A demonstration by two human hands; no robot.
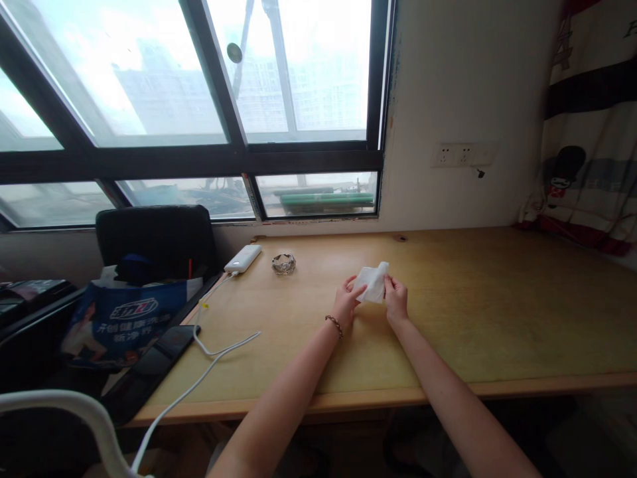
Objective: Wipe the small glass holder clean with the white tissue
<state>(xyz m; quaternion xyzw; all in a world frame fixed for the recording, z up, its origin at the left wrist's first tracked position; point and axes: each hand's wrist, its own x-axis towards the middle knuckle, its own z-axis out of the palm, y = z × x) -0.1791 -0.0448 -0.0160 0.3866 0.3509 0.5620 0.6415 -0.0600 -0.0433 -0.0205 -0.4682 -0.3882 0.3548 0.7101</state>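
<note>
Between my two hands, over the wooden table point(462, 312), is a white tissue point(371, 284), partly folded, with one corner sticking up at its right side. My left hand point(347, 299), with a dark bracelet at the wrist, grips the tissue's left edge between thumb and fingers. At the opposite edge, my right hand point(395, 297) pinches the tissue near the raised corner. A silvery metal bracelet point(283, 264) lies on the table to the left of my hands.
A white power bank point(243, 259) with a white cable point(213, 362) lies at the table's left. Beyond that edge are a black chair point(156, 232) and a blue bag point(124, 325). A dark flat device point(154, 365) overlaps the left edge. Windows and a wall stand behind.
</note>
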